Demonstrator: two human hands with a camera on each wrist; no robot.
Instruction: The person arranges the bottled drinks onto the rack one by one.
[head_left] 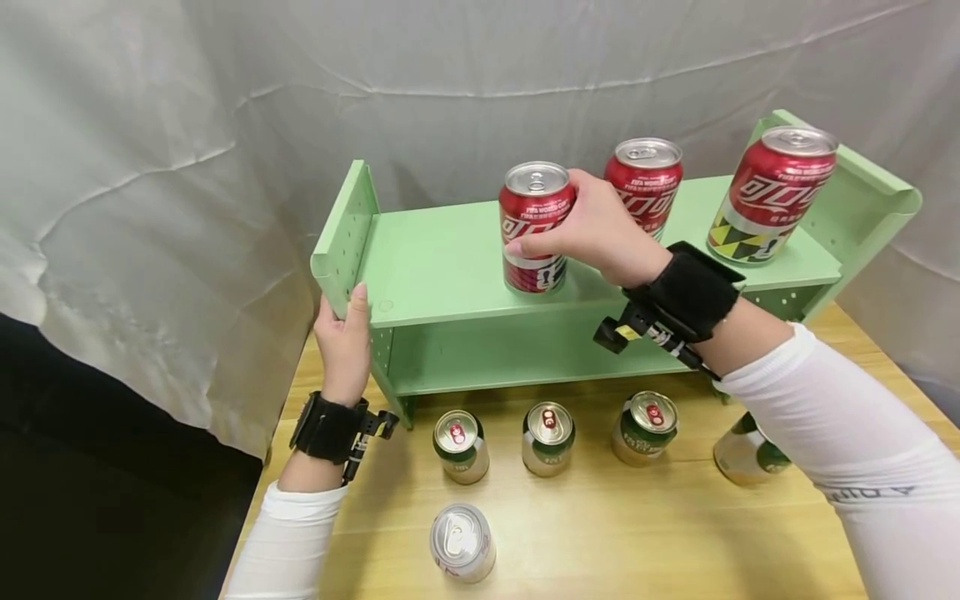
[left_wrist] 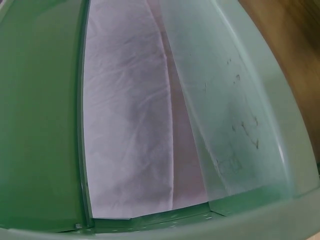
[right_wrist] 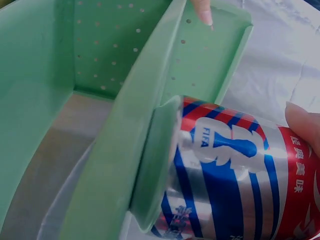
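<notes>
A red soda can (head_left: 533, 262) stands on the upper board of a green shelf (head_left: 435, 250). My right hand (head_left: 603, 229) grips it from the right, thumb across its front. In the right wrist view, the base of this soda can (right_wrist: 225, 160) is right at the board's edge. My left hand (head_left: 345, 342) holds the shelf's left side panel (head_left: 348, 221), with the thumb on the inner side. Two more red cans are on the upper board: one (head_left: 647, 179) just behind my right hand, another (head_left: 776, 192) near the right end.
On the wooden table (head_left: 600, 533) before the shelf stand green-and-gold cans (head_left: 461, 450), (head_left: 549, 442), (head_left: 645, 429), and one (head_left: 746, 454) partly behind my right sleeve. A silver can (head_left: 462, 546) stands nearer me. Grey cloth (head_left: 487, 75) hangs behind the shelf.
</notes>
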